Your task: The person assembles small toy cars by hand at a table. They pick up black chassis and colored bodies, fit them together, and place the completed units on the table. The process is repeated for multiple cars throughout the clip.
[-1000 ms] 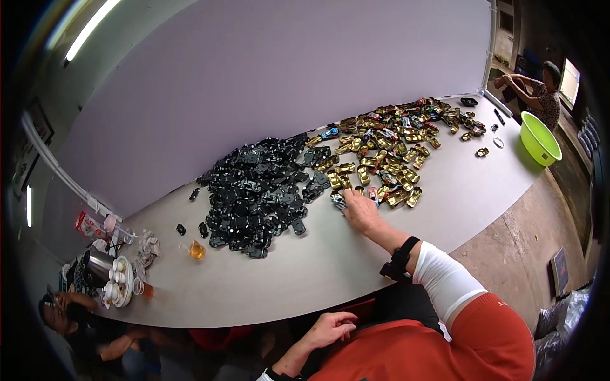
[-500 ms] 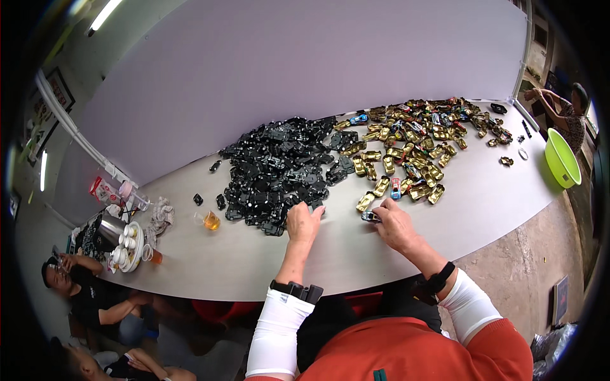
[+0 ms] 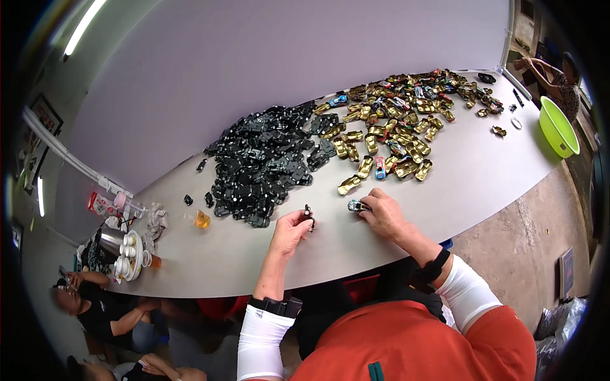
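My left hand (image 3: 290, 233) is closed on a black toy car chassis (image 3: 309, 218), tipped up on edge between thumb and fingers above the near part of the table. To its right, my right hand (image 3: 384, 216) grips a small toy car body (image 3: 358, 206) with pale and dark markings, down by the tabletop. A large heap of black toy car chassis (image 3: 257, 162) lies beyond my left hand. Past my right hand spreads a pile of toy car bodies (image 3: 398, 135), mostly gold. A red and blue car body (image 3: 380, 167) sits at that pile's near edge.
A cup of amber drink (image 3: 201, 220) stands left of the black heap. Farther left are a tray of white cups (image 3: 131, 257) and a crumpled cloth (image 3: 156, 220). A green basin (image 3: 559, 127) is at the right edge. Two people sit at lower left; another is at far right.
My left hand has drawn back from the black heap and now holds a chassis up. My right hand has shifted slightly left with its car body, away from the gold pile.
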Action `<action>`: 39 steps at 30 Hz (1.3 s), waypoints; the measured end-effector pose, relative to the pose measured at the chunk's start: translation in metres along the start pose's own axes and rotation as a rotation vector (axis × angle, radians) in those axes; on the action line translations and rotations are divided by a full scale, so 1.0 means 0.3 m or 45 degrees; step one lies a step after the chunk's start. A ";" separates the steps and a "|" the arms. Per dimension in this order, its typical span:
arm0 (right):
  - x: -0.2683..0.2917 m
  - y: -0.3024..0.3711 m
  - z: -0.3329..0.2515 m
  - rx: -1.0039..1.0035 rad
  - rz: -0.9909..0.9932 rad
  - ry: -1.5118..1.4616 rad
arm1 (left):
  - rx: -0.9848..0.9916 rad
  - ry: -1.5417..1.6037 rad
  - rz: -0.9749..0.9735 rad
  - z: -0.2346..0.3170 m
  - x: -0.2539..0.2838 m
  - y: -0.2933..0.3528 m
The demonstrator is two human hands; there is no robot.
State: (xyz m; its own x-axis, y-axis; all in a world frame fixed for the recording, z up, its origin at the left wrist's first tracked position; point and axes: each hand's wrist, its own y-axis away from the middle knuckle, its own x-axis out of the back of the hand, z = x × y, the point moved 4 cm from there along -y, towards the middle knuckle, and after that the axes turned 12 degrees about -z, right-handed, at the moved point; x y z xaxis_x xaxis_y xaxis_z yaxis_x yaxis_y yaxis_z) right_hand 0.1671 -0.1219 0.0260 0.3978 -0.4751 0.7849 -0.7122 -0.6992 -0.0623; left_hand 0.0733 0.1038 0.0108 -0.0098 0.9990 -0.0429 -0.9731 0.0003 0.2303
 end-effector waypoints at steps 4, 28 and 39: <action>-0.012 0.012 -0.027 0.051 0.045 -0.080 | -0.183 0.700 -0.350 0.004 -0.060 0.085; -0.007 0.047 -0.117 0.176 0.081 -0.021 | -0.322 1.136 -0.434 -0.091 -0.108 0.103; -0.023 0.046 -0.088 0.155 0.089 -0.072 | -0.329 1.059 -0.342 -0.101 -0.112 0.114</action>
State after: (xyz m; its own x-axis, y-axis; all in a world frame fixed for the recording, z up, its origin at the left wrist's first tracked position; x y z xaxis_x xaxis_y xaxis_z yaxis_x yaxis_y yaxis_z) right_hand 0.1393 -0.1141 0.0362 0.3840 -0.5519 0.7402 -0.6651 -0.7214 -0.1929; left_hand 0.0334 0.0690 -0.0094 0.1595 0.6129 -0.7739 -0.9869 0.1184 -0.1097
